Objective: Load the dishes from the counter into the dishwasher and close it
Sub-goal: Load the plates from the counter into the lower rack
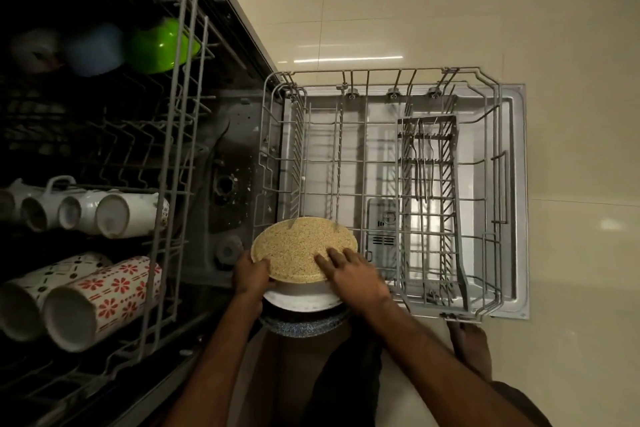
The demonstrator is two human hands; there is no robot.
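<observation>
Mugs [114, 215] fill the upper rack [180, 114]; the grey wire lower rack [381, 72] is nearly bare; round speckled tan plate [298, 246] over its near-left corner, left hand [251, 276] gripping the rim, right hand [353, 279] flat on top.

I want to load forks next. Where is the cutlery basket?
In the head view, the cutlery basket stands in the right part of the pulled-out lower rack, to the right of the tan plate.
</observation>
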